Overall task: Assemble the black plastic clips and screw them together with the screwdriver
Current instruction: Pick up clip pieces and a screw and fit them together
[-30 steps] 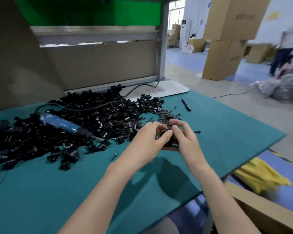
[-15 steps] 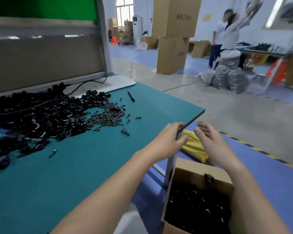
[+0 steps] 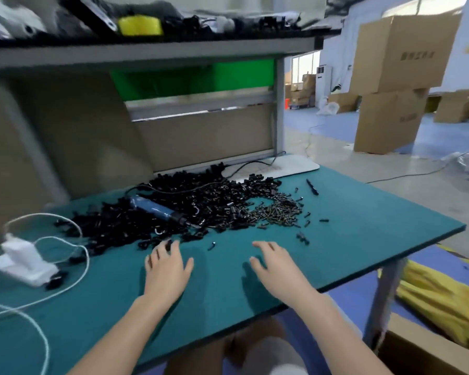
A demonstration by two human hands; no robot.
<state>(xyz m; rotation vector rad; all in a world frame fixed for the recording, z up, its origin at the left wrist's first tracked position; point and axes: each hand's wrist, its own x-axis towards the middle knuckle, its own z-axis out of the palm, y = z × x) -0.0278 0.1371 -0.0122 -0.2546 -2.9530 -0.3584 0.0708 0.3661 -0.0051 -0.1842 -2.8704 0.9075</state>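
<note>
A big heap of black plastic clips point(image 3: 190, 207) covers the back middle of the green table mat point(image 3: 363, 228). On the heap lies a blue electric screwdriver point(image 3: 157, 211), its tip pointing right. A small pile of dark screws point(image 3: 275, 213) sits at the heap's right edge. My left hand point(image 3: 167, 263) hovers flat over the mat, fingertips at the heap's near edge, fingers spread, holding nothing. My right hand point(image 3: 274, 263) is also empty and spread, just right of it, apart from the screws.
A white charger block point(image 3: 25, 262) with a white cable point(image 3: 65, 282) lies at the left. A black pen point(image 3: 312, 186) and a white pad point(image 3: 287, 166) are at the back right. A cardboard box point(image 3: 417, 350) and yellow cloth point(image 3: 439, 296) sit on the floor, right of the table.
Half a second ago both hands were over the floor box at the table's right corner. They are now back above the mat in front of the clip heap, empty, and my head has turned left.
</note>
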